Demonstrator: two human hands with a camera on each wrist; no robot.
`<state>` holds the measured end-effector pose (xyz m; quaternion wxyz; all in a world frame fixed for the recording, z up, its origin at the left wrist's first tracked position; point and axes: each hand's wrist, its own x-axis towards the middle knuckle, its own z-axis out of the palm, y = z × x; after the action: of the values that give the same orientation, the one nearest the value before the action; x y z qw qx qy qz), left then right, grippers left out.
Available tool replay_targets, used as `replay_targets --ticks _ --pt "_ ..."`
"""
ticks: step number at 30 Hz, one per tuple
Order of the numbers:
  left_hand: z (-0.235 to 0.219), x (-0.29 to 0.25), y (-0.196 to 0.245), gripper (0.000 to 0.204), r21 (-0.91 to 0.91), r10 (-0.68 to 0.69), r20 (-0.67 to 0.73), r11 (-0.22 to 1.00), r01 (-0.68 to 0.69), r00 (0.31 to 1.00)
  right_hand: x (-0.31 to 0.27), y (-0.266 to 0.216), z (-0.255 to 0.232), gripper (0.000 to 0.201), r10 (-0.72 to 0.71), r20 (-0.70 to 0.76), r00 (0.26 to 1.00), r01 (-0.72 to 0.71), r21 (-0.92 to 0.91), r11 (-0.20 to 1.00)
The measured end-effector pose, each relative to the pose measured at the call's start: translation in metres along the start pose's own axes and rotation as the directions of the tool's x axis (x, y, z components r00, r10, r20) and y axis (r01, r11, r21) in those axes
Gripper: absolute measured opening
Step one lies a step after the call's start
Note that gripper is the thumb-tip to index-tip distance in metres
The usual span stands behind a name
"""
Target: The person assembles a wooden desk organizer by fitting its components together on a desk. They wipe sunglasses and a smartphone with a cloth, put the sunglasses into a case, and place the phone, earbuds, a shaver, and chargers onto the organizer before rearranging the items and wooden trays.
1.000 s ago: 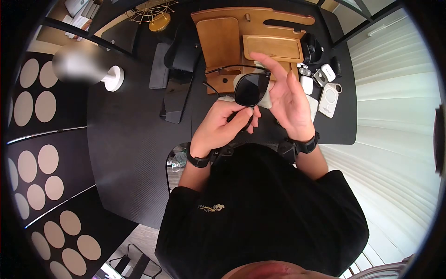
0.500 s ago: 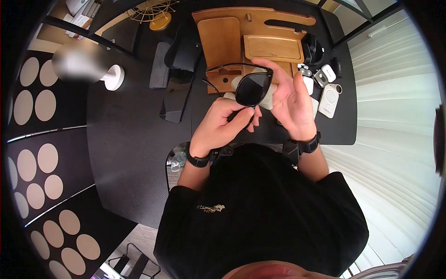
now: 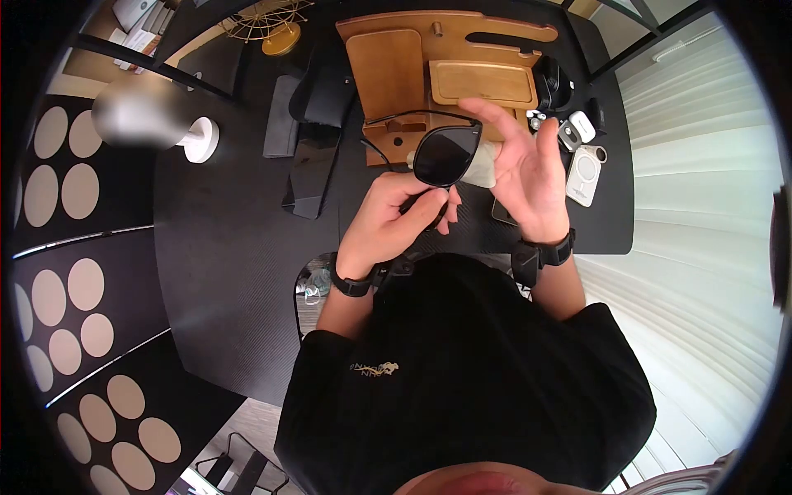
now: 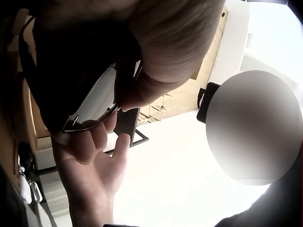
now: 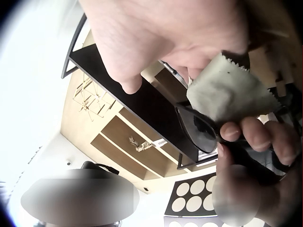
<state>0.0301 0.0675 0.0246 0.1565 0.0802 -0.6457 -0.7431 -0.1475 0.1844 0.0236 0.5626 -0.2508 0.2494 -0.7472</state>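
In the head view, my left hand (image 3: 388,216) pinches a pair of black sunglasses (image 3: 445,157) at the lower lens between thumb and fingers. The other dark lens faces up, with one temple arm stretching to the left. My right hand (image 3: 532,177) has its palm turned toward the glasses, thumb and index finger spread. A pale grey-green cleaning cloth (image 3: 480,169) is at this hand's other fingers, partly behind the lens. The right wrist view shows the zigzag-edged cloth (image 5: 227,92) hanging at those fingers, overlapping the sunglasses (image 5: 199,132). The cloth hides some right fingertips.
A wooden desk organizer (image 3: 388,74) stands behind the hands. To the right lie a white phone-like item with a ring (image 3: 584,176) and a white earbuds case (image 3: 582,126). Grey and black cases (image 3: 283,115) lie to the left. A white lamp base (image 3: 201,139) stands at far left.
My right hand has shifted right, away from the lens, carrying the cloth with it. A dark flat edge now shows below the cloth. My left hand and the sunglasses have barely moved.
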Motion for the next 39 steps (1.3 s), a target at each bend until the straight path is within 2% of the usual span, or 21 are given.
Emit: replay_targets --ticks 4,6,10,12,13,14,15,16,18,22,24,25,27,28,29,31,33,35,37,38,39 --pt "0.001 0.000 -0.001 0.019 -0.034 -0.018 0.019 0.999 0.019 1.000 0.003 -0.006 -0.010 0.099 -0.016 0.027 1.000 0.013 0.080 0.997" --pt "0.001 0.001 -0.002 0.019 -0.021 -0.020 0.029 1.000 0.020 0.999 0.005 -0.008 -0.012 0.103 -0.046 0.046 0.998 0.032 0.267 0.963" --pt "0.002 0.002 -0.001 0.019 -0.042 -0.037 0.045 0.998 0.038 0.998 0.006 0.001 -0.007 0.111 -0.071 0.080 0.994 0.028 0.449 0.893" --pt "0.004 0.003 -0.003 0.019 -0.029 -0.035 0.053 0.999 0.037 0.998 0.004 0.003 0.008 0.116 -0.041 -0.045 0.998 0.051 0.224 0.973" --pt "0.005 0.003 -0.004 0.019 -0.015 -0.034 0.063 0.999 0.035 0.997 0.004 0.005 0.011 0.116 -0.042 -0.046 0.998 0.051 0.226 0.973" --pt "0.007 0.002 -0.004 0.019 -0.014 -0.036 0.065 0.999 0.037 0.997 0.004 0.007 0.014 0.119 -0.051 -0.013 0.999 0.052 0.120 0.991" --pt "0.009 0.000 -0.003 0.019 -0.051 -0.055 0.027 0.997 0.057 0.998 0.003 0.007 0.015 0.121 -0.057 0.022 0.998 0.056 0.013 0.998" --pt "0.010 -0.001 -0.003 0.019 -0.088 -0.076 -0.012 0.993 0.074 0.997 0.002 0.006 0.016 0.121 -0.057 0.022 0.998 0.056 0.015 0.998" --pt "0.007 -0.001 -0.001 0.019 -0.062 -0.072 0.001 0.995 0.072 0.997 -0.001 0.003 0.015 0.118 0.034 0.072 0.997 -0.016 -0.230 0.973" --pt "0.000 0.002 0.002 0.019 0.001 -0.030 0.046 1.000 0.030 0.998 0.000 0.006 0.018 0.112 -0.081 0.017 0.997 0.082 -0.268 0.960" --pt "0.001 0.001 0.004 0.019 -0.050 -0.006 -0.003 0.999 0.006 1.000 -0.002 0.008 0.012 0.081 -0.090 0.008 0.996 0.090 -0.073 0.993" --pt "0.002 0.001 0.004 0.019 -0.101 0.014 -0.056 0.995 -0.019 0.998 -0.001 0.012 0.008 0.081 -0.090 0.007 0.996 0.091 -0.074 0.993" --pt "0.000 0.000 0.008 0.024 -0.148 0.041 -0.132 0.987 -0.061 0.990 0.002 0.017 -0.001 0.042 -0.151 -0.224 0.963 0.097 -0.233 0.968" --pt "0.000 0.002 0.014 0.030 -0.223 0.044 -0.187 0.971 -0.086 0.981 0.002 0.016 -0.001 0.025 -0.168 -0.246 0.955 0.144 -0.113 0.983" --pt "-0.001 0.003 0.019 0.037 -0.295 0.044 -0.241 0.948 -0.116 0.969 0.003 0.016 0.003 0.025 -0.168 -0.245 0.955 0.143 -0.113 0.983" --pt "-0.005 0.007 0.016 0.048 -0.237 0.086 -0.294 0.958 -0.160 0.952 0.003 0.018 0.017 0.027 -0.338 -0.289 0.896 0.259 -0.279 0.925" --pt "0.000 0.011 0.018 0.050 -0.379 0.125 -0.385 0.882 -0.280 0.914 -0.002 0.021 0.027 0.028 -0.376 -0.273 0.886 0.259 -0.381 0.888" --pt "0.002 0.011 0.018 0.047 -0.338 0.179 -0.376 0.887 -0.314 0.909 -0.008 0.023 0.035 0.029 -0.411 -0.253 0.876 0.256 -0.479 0.840" --pt "0.004 0.011 0.016 0.045 -0.257 0.282 -0.354 0.888 -0.382 0.892 -0.013 0.024 0.042 0.033 -0.498 -0.035 0.866 0.248 -0.836 0.490" --pt "0.007 0.011 0.013 0.045 -0.258 0.281 -0.353 0.888 -0.381 0.892 -0.018 0.016 0.046 0.036 -0.384 -0.013 0.923 0.146 -0.912 0.382" --pt "0.010 0.012 0.008 0.044 -0.251 0.261 -0.389 0.893 -0.374 0.884 -0.016 0.018 0.047 0.036 -0.385 -0.014 0.923 0.145 -0.913 0.382"
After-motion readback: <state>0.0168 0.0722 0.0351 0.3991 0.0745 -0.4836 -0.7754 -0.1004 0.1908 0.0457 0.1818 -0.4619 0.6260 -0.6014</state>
